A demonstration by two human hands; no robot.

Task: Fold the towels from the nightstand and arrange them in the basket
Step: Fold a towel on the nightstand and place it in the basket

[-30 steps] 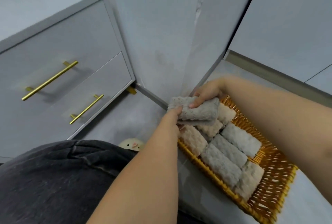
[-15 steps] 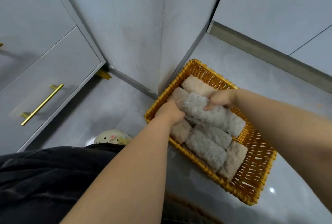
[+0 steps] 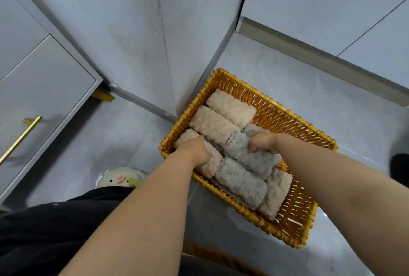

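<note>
Glossy grey floor tiles [image 3: 287, 72], pale walls meeting in a corner, and the wicker basket [image 3: 287, 118] sits right up against that corner. Near the middle of it is the grey towel [image 3: 250, 156] being placed. It lies slanted from roughly 10 to 4 o'clock, draped over the rolls underneath and not tucked into a slot yet.

The right hand [image 3: 262, 142] has its fingers curled into the towel's far edge, about 1 o'clock on it, so most of the cloth trails off toward 4 o'clock, away from the grip.

My read: fluffy microfibre-type stuff, light and floppy, zero stiffness, so it'll probably spring open if you only hold one end. I'd pinch across the loose flap near the middle, or take both ends, then press it down between its neighbours. Nothing breakable here, and it doesn't look slippery.

The left hand [image 3: 197, 150] sits at the towel's 9 o'clock, knuckles up on a cream roll [image 3: 209, 166], fingers bent down into the gap beside it. Whether it's pinching anything, honestly can't tell.

Two more cream rolls [image 3: 231, 107] lie at 11 o'clock and a grey roll [image 3: 241, 181] at 5. Outside the basket, the nightstand [image 3: 44, 90] stands at 9 o'clock, with a plush thing with a little face [image 3: 120, 178] at 8.
</note>
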